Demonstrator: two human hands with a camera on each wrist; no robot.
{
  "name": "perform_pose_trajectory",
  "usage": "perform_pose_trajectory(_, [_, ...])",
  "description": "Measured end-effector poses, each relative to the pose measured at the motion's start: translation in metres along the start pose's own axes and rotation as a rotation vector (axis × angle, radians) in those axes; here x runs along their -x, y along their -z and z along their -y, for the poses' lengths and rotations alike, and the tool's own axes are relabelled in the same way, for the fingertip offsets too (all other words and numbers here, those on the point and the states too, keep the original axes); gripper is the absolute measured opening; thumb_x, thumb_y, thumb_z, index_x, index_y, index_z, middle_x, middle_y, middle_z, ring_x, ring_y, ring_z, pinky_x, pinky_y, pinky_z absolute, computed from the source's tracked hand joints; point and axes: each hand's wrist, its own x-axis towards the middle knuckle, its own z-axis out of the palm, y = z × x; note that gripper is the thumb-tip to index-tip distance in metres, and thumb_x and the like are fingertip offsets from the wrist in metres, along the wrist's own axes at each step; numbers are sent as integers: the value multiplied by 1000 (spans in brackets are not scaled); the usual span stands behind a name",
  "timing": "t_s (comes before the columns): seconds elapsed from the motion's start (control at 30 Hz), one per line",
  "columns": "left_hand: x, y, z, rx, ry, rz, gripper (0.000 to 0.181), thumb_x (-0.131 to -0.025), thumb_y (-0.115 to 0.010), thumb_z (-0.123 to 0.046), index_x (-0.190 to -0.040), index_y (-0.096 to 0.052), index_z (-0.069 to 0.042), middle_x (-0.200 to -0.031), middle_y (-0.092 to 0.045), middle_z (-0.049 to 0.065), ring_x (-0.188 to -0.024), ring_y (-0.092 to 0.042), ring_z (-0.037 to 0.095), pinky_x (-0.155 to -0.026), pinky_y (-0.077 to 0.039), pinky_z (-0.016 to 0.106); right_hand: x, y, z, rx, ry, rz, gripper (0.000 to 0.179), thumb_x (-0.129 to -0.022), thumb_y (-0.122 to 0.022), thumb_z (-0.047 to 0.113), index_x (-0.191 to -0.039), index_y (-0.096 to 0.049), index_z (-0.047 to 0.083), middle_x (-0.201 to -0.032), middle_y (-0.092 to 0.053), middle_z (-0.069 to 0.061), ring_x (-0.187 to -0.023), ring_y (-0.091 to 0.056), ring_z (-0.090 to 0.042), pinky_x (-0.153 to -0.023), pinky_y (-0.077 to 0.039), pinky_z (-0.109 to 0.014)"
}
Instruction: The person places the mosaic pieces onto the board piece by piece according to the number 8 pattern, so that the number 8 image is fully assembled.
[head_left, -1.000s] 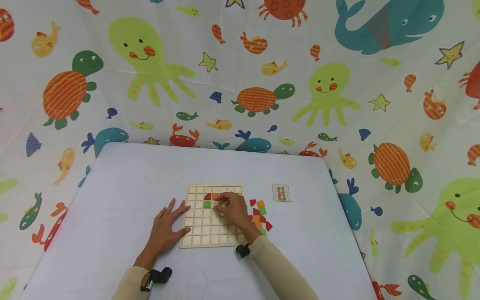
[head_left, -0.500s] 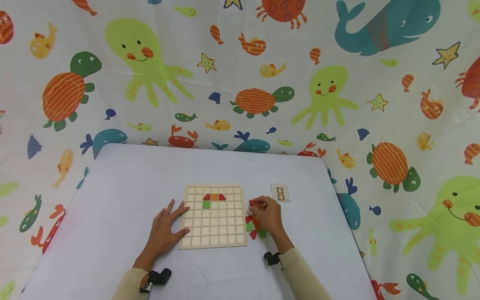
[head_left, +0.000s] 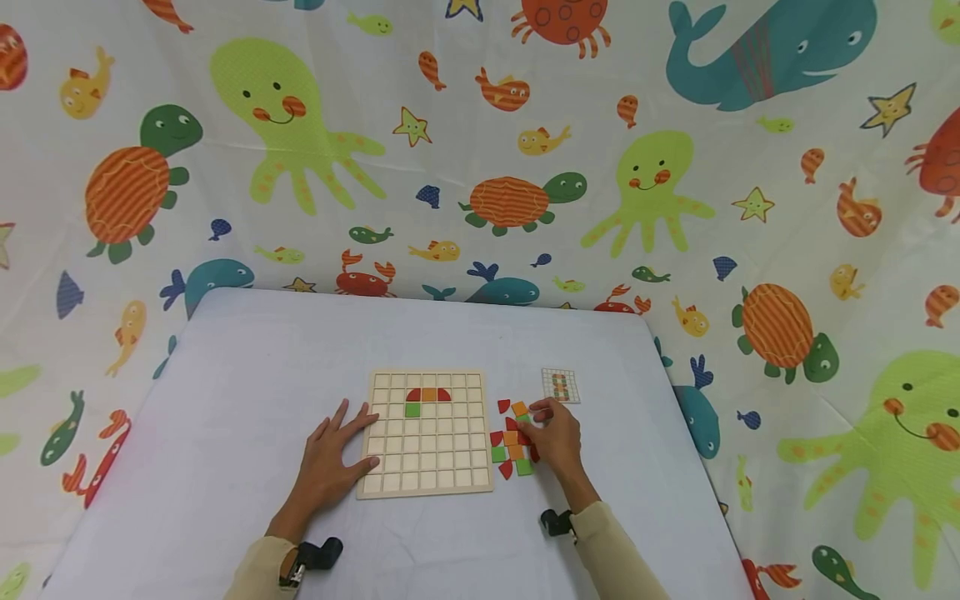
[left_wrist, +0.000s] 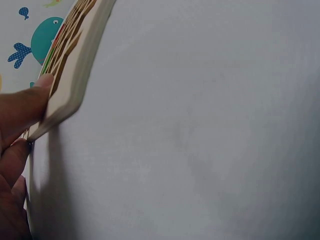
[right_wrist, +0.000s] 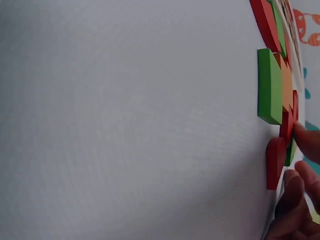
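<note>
My left hand (head_left: 327,469) lies along the left edge of a wooden grid board (head_left: 448,482), fingers spread and thumb near its lower corner. In the left wrist view a fingertip (left_wrist: 44,81) presses the board's rim. On the board sit an orange square (head_left: 429,394) between two red rounded pieces, and a green square (head_left: 413,410) below the left one. Over the loose pieces right of the board is my right hand (head_left: 558,437), fingers bent. Its thumb and forefinger are around a loose green piece (head_left: 522,418); whether they grip it cannot be made out.
Loose red, orange and green pieces (head_left: 512,450) lie close to the board's right side. A small card (head_left: 560,386) with a printed coloured grid lies beyond them. White cloth (head_left: 285,350) covers the table, and a sea-animal curtain (head_left: 465,100) hangs behind it.
My right hand has moved from the board rightward to the loose pieces, then slightly further right. A red rounded piece now shows right of the orange square. The left hand has stayed put.
</note>
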Motion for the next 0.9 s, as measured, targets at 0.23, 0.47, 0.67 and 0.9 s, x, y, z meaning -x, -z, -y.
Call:
perform_pose_trajectory(0.23, [1, 0, 0, 0, -3, -1, 74, -83, -87, -24, -151, -60, -16, -166, -46, 16, -160, -27, 49, -126, -18, 68, 0, 7, -2, 54, -34, 3, 25, -89, -88, 23, -108, -74, 14, -92, -69, -5, -80, -61, -20, -60, -48, -27])
perform_pose_trajectory(0.47, [0, -1, 0, -1, -10, -8, 73, -82, -88, -23, -150, -60, -15, -165, -47, 17, -159, -28, 50, -126, -19, 68, -1, 8, -3, 66, -23, 21, 25, -91, -86, 21, -106, -68, 14, -92, -66, -6, -83, -60, -21, -63, -46, -28])
perform_pose_trajectory(0.67, [0, 0, 0, 2, -17, -9, 73, -82, -88, -27, -149, -61, -15, -164, -48, 17, -159, -29, 51, -125, -20, 68, 0, 7, -1, -22, 56, 16, 21, -94, -82, 16, -109, -68, 18, -93, -66, -5, -78, -59, -20, -60, -48, -27])
perform_pose_trajectory(0.9, [0, 1, -1, 8, 4, 7, 73, -83, -88, -25, -150, -60, -16, -166, -45, 17, -160, -27, 49, -127, -18, 68, 0, -4, 13, -133, 169, 32, 13, -96, -80, 18, -107, -73, 21, -91, -67, -3, -71, -56, -18, -55, -47, -23])
